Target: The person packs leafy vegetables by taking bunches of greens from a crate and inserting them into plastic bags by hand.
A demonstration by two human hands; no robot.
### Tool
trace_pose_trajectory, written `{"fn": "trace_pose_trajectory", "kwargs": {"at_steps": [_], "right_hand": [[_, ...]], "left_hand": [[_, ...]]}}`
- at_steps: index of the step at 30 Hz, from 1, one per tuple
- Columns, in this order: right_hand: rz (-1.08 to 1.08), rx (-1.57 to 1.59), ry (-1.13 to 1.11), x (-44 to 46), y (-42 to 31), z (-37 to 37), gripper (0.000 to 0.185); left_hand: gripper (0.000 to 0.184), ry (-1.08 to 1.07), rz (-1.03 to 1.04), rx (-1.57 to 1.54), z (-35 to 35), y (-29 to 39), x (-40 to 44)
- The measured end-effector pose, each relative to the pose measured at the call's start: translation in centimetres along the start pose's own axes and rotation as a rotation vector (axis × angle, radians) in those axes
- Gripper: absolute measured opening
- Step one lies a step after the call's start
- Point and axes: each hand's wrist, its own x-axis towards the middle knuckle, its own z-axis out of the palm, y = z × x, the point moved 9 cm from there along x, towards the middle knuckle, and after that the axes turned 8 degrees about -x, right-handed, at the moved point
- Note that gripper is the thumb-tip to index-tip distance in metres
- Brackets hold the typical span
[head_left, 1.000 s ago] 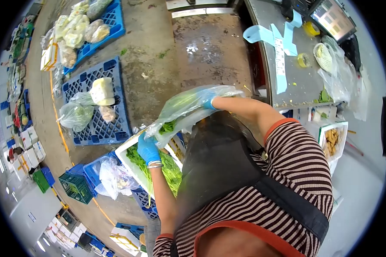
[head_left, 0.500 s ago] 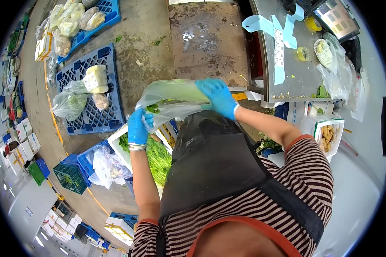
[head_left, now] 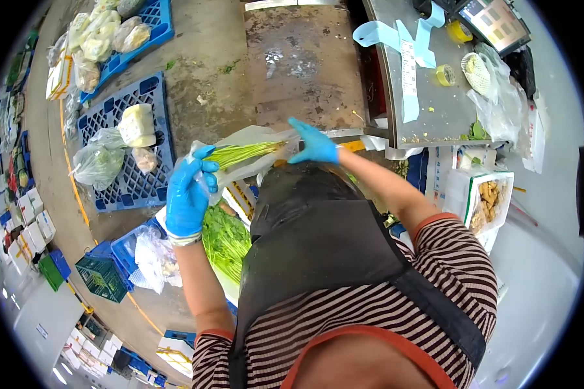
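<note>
In a blue glove, my left hand (head_left: 189,191) is closed on the gathered end of a clear plastic bag (head_left: 230,141). Inside the bag lie long green stems (head_left: 243,154), their root ends toward the right. My right hand (head_left: 316,144), also gloved, is at the bag's other end with its fingers spread and thumb apart, beside the root ends. Below my left hand, a white foam box (head_left: 230,285) holds leafy greens (head_left: 224,243), partly covered by my apron.
Blue pallets (head_left: 126,188) with bagged produce stand at the left, above a green crate (head_left: 102,277). At the upper right, a metal table (head_left: 435,123) bears tape rolls (head_left: 445,75) and a screen (head_left: 493,24). A box of ginger-like roots (head_left: 490,201) is at the right.
The stems show inside the bag, which lies lower and flatter. My left hand has moved left and down, and my right hand has spread its fingers at the bag's right end.
</note>
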Motion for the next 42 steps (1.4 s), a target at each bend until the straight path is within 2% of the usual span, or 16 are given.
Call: {"fn": "trace_pose_trajectory", "kwargs": {"at_steps": [4,7,10,12,14,16,18,20,25,28,33,36,37,38,39,42], "right_hand": [[0.18,-0.092,0.166,6.0,1.6,2.4,0.102],[0.319,-0.127,-0.436,8.8,5.9,6.6,0.076],[0.187,-0.036,-0.171,7.5,1.0,-2.0,0.034],[0.11,0.941,-0.327,2.6,-8.7,-8.5,0.033],[-0.122,0.925,-0.329,-1.9,-17.5,-16.4,0.027],[-0.179,0.884,-0.266,-2.5,-18.8,-17.2,0.03],[-0.168,0.812,-0.206,-1.4,-18.6,-17.1,0.031],[-0.079,0.734,-0.145,0.5,-16.1,-15.0,0.032],[-0.403,0.711,-0.093,-0.3,-22.4,-15.4,0.031],[-0.248,0.823,-0.26,1.2,-23.1,-11.1,0.027],[-0.271,0.292,0.102,0.5,-23.1,-13.3,0.019],[-0.273,-0.143,0.128,-1.0,-24.9,-13.8,0.022],[-0.281,-0.08,0.159,-1.4,-24.6,-14.6,0.026],[-0.113,0.001,0.255,-0.9,-21.2,-16.5,0.025],[0.048,0.081,0.347,-0.4,-16.8,-17.8,0.023],[0.24,0.242,0.367,0.5,-5.6,-15.0,0.026]], "left_hand": [[0.045,-0.047,0.052,-0.015,2.4,4.8,-4.5],[0.051,-0.141,0.104,-0.231,-1.8,8.3,-5.9],[0.056,-0.031,0.21,-0.328,-8.2,10.0,-5.1],[0.059,-0.023,0.193,-0.369,-16.1,8.8,-4.9],[0.057,-0.03,0.274,-0.45,-17.9,8.9,-6.7],[0.057,-0.303,0.256,-0.477,-17.0,8.5,-8.1],[0.066,0.155,0.348,-0.392,-17.1,7.0,-7.6],[0.072,-0.133,0.319,-0.317,-14.7,5.1,-5.4],[0.075,-0.178,0.407,0.016,1.1,0.9,-2.9],[0.066,-0.064,0.675,0.687,4.8,-0.8,-0.6],[0.064,-0.17,0.44,0.042,6.6,-2.9,1.9],[0.066,-0.448,0.203,-0.262,7.8,-4.4,0.7],[0.053,-0.27,0.141,-0.319,6.8,-5.2,0.9],[0.025,-0.306,0.061,0.17,0.6,-8.4,2.6],[0.019,-0.192,-0.042,0.408,0.0,-8.3,1.7],[0.025,-0.152,0.122,0.153,-2.3,-9.0,0.4]]}}
